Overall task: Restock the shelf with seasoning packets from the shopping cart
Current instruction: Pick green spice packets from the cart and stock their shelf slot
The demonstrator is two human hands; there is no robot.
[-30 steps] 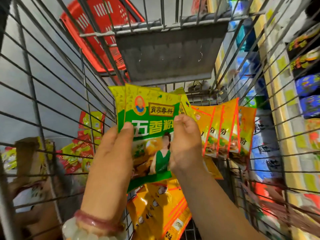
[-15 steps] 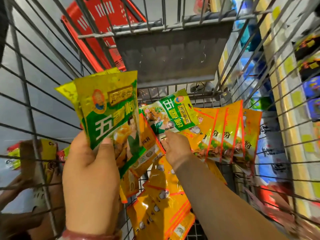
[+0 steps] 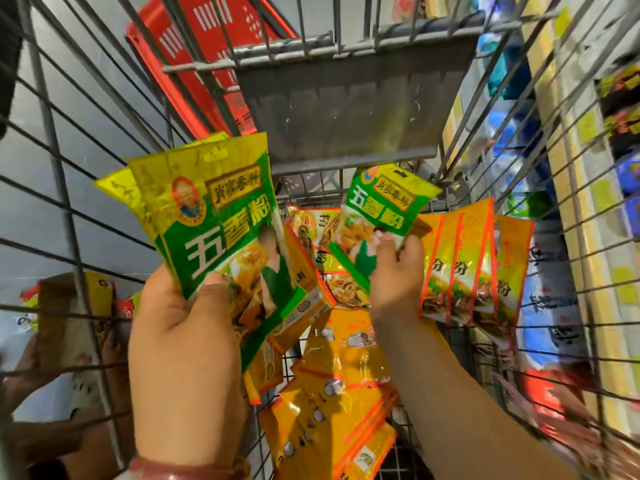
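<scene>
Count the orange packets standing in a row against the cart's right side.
4 orange packets show, overlapping upright along the cart's right wire wall, just right of the right hand. More may be hidden behind that hand or the overlap.

Both hands grip green packets over cart [image 3: 86,216].

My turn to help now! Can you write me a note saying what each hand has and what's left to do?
Left hand: grips a stack of green-and-yellow packets.
Right hand: pinches one more green packet, lifted above the pile.
Shopping cart: orange packets stand fanned at the right; more yellow-orange packets lie on the cart floor.
Done: some green packets gathered in the hands.
Left: add the right hand's packet to the stack, place them on the shelf, then fetch the rest.
</scene>
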